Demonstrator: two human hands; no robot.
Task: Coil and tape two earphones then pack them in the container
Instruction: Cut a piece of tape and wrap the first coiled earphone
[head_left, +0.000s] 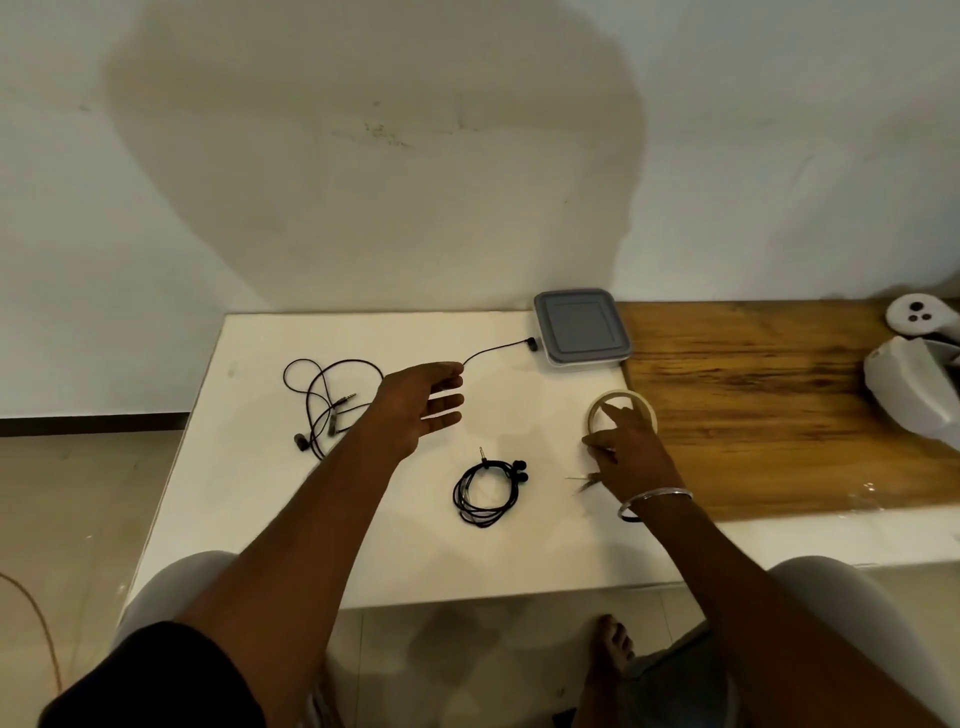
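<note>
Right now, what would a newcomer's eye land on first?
The two hands over the white table: the open left hand mid-table, the right hand at the tape roll. Between them lies a coiled earphone; a loose earphone sprawls at left, its cable running toward the grey-lidded container at the back.

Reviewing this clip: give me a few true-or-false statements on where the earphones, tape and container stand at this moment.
1. The container has its grey lid on. True.
2. Both earphones are coiled. False: the coiled earphone lies between the two arms, but the loose earphone sprawls uncoiled at the left.
3. The right hand holds the tape roll. True.
4. The left hand grips the coiled earphone. False: its fingers are straight and hold nothing, and the coil lies apart from it on the white table.
</note>
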